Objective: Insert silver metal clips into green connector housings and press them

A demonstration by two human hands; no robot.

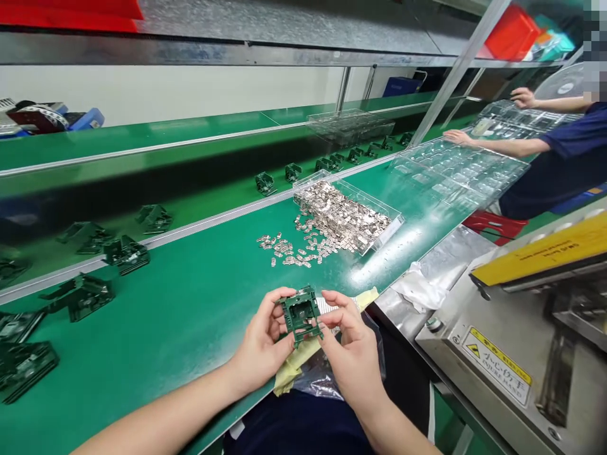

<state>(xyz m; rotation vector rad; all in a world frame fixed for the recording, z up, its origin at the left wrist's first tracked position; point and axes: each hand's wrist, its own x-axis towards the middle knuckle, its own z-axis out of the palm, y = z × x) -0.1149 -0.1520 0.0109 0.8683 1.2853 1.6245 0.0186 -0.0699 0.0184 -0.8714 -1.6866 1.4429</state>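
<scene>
Between my two hands is a dark green plastic frame with a square opening, raised just over the near table edge. My left hand grips its left side with thumb and fingers. On the other side, the thumb and fingertips of my right hand pinch the frame's right edge; any small part between those fingers is too hidden to tell. Ahead lies a clear tray heaped with small silvery metal pieces, and several loose pieces are scattered to its left on the green tabletop.
More green plastic parts stand along the conveyor and at left. To the right is a metal machine with a warning label. A co-worker's hands touch clear trays. Yellow tape and a plastic bag hang at the near edge.
</scene>
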